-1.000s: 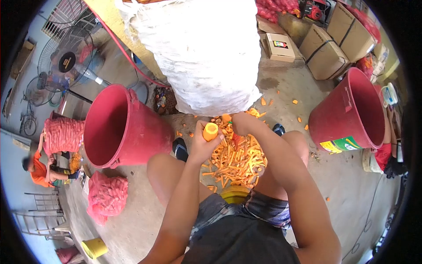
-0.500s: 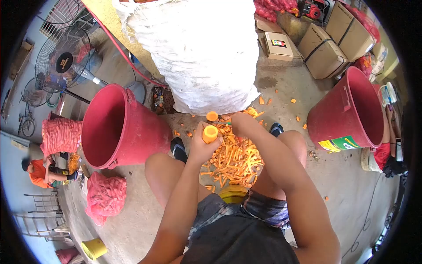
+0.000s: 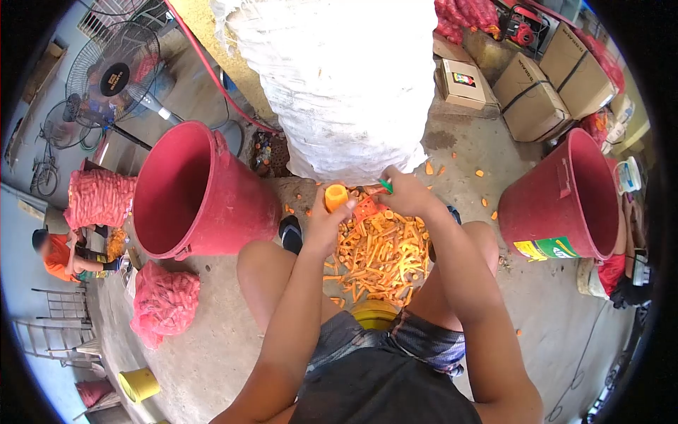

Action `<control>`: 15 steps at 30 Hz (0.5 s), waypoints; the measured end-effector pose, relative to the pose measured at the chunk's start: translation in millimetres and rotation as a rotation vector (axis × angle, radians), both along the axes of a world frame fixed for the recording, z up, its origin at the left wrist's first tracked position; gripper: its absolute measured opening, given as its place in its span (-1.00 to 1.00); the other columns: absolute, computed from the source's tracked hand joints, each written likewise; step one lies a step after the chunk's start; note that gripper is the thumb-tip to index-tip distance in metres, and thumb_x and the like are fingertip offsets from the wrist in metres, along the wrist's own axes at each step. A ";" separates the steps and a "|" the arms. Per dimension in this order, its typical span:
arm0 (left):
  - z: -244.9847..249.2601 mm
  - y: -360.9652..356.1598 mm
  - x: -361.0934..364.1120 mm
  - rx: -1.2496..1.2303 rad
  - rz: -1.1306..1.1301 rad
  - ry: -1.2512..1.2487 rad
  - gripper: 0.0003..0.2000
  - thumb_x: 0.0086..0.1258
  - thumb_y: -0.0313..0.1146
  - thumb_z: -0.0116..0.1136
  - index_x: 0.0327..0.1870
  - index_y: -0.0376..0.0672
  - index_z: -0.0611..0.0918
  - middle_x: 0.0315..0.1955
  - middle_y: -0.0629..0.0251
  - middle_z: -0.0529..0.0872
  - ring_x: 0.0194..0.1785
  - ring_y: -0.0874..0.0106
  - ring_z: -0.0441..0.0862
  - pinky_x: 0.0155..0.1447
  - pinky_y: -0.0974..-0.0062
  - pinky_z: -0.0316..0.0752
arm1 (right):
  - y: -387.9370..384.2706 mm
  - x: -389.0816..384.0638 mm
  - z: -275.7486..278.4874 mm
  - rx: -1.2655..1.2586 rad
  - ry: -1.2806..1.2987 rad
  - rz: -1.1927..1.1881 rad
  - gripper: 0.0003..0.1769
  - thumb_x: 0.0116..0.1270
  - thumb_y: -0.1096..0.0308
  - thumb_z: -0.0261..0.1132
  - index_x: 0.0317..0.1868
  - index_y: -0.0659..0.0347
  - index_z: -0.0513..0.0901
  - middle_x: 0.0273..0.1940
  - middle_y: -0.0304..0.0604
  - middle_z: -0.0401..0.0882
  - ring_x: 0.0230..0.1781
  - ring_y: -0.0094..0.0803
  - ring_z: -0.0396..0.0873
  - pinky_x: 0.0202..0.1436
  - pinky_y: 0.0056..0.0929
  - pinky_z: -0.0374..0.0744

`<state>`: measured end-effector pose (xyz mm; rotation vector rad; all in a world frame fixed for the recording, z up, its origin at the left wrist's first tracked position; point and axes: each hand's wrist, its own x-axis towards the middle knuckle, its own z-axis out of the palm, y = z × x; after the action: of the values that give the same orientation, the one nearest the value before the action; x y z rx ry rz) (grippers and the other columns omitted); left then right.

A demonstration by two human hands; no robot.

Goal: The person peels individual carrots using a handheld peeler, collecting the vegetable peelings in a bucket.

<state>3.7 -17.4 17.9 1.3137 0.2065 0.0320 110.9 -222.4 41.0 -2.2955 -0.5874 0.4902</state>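
My left hand [image 3: 329, 225] is closed around a thick, peeled carrot [image 3: 337, 198], its cut end facing up. My right hand [image 3: 409, 193] grips a green-handled knife [image 3: 386, 185], with the blade mostly hidden. Both hands hover over a heap of orange carrot strips [image 3: 381, 258] on the floor between my feet. Between the hands, an orange-red piece with holes [image 3: 366, 208] lies at the heap's far side. Directly beyond stands a big white woven sack [image 3: 346, 85].
Tall red bins stand at left [image 3: 205, 205] and right [image 3: 540, 205]. Near the left bin lie a pink mesh bag of carrots [image 3: 164, 300] and a standing fan [image 3: 113, 79]. Cardboard boxes [image 3: 530, 99] sit at back right. Another person [image 3: 60, 254] sits far left.
My right hand has moved right and tilted the knife handle upward, away from the carrot. My left hand has shifted slightly up and left. The round piece above the carrot no longer shows.
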 end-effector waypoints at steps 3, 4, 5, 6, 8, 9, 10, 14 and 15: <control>-2.2 8.5 5.6 -0.371 0.026 0.064 -0.65 0.72 -0.09 0.11 0.39 0.07 0.51 -0.11 0.36 0.70 -0.09 0.47 0.62 -0.01 0.42 0.48 | -1.2 -0.4 8.0 -0.041 -0.051 -0.132 -0.70 0.48 0.25 0.39 0.06 0.29 0.71 -0.09 0.18 0.78 -0.02 0.13 0.73 0.11 -0.03 0.63; -1.9 9.3 6.8 -0.393 0.031 0.062 -0.60 0.74 0.03 0.00 0.44 0.12 0.48 -0.10 0.36 0.69 -0.08 0.45 0.62 -0.01 0.40 0.46 | -0.5 -2.4 13.0 0.053 -0.045 -0.030 -0.69 0.51 0.23 0.38 0.05 0.30 0.70 -0.11 0.20 0.76 -0.03 0.13 0.73 0.10 -0.03 0.63; -1.7 9.1 8.3 -0.415 0.036 0.061 -0.54 0.77 0.15 -0.11 0.49 0.17 0.45 -0.10 0.35 0.68 -0.07 0.43 0.61 -0.02 0.39 0.44 | 1.1 -4.1 15.5 0.147 -0.038 0.072 -0.68 0.53 0.20 0.36 0.05 0.32 0.69 -0.13 0.22 0.75 -0.04 0.14 0.72 0.10 -0.02 0.62; -3.4 8.7 10.0 -0.417 0.035 0.064 -0.54 0.77 0.15 -0.11 0.49 0.17 0.45 -0.10 0.35 0.68 -0.07 0.43 0.61 -0.02 0.39 0.44 | 3.9 -6.3 15.0 0.146 -0.036 0.070 -0.68 0.53 0.20 0.36 0.05 0.32 0.69 -0.13 0.22 0.75 -0.04 0.14 0.72 0.10 -0.02 0.62; -7.9 6.4 13.0 -0.427 0.041 0.038 -0.43 0.76 0.25 -0.18 0.58 0.13 0.38 -0.07 0.34 0.68 -0.05 0.42 0.62 0.05 0.34 0.50 | 11.9 -12.1 12.4 0.268 -0.006 0.151 -0.63 0.63 0.13 0.27 0.19 0.25 0.64 -0.16 0.17 0.73 -0.12 -0.01 0.70 0.04 -0.08 0.59; -3.8 1.3 14.1 -0.429 0.037 0.045 -0.43 0.76 0.25 -0.18 0.58 0.13 0.38 -0.07 0.34 0.68 -0.05 0.42 0.62 0.05 0.34 0.50 | 17.7 -12.3 17.4 0.206 0.087 0.150 -0.39 0.55 -0.13 0.35 0.16 0.34 0.64 -0.17 0.20 0.73 -0.11 0.01 0.72 0.03 -0.08 0.61; 6.2 -6.5 15.2 -0.466 0.098 0.089 -0.37 0.75 0.30 -0.24 0.59 0.09 0.36 -0.06 0.34 0.68 -0.06 0.41 0.62 0.07 0.33 0.53 | 20.3 -15.4 19.3 0.205 0.091 0.145 -0.39 0.55 -0.13 0.35 0.16 0.34 0.64 -0.17 0.20 0.73 -0.11 0.01 0.72 0.03 -0.08 0.61; 25.3 -12.3 9.9 -0.468 0.097 0.156 -0.25 0.72 0.39 -0.37 0.61 -0.01 0.37 -0.05 0.33 0.68 -0.06 0.40 0.65 0.11 0.37 0.62 | 32.3 -19.7 17.1 0.018 -0.025 0.117 0.12 -0.03 -0.53 0.61 0.00 0.52 0.63 -0.17 0.28 0.73 -0.05 0.15 0.75 0.07 -0.06 0.66; 21.8 -9.8 10.0 -0.469 0.097 0.156 -0.25 0.72 0.39 -0.37 0.61 -0.01 0.37 -0.05 0.33 0.68 -0.06 0.40 0.65 0.11 0.37 0.62 | 33.8 -21.1 17.6 0.010 -0.064 0.119 0.11 -0.04 -0.52 0.62 -0.01 0.51 0.63 -0.19 0.27 0.74 -0.05 0.16 0.76 0.07 -0.04 0.66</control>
<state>13.8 -27.2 39.7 0.8384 0.3858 -0.0355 89.9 -188.6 58.6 -2.2827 -0.7588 0.4707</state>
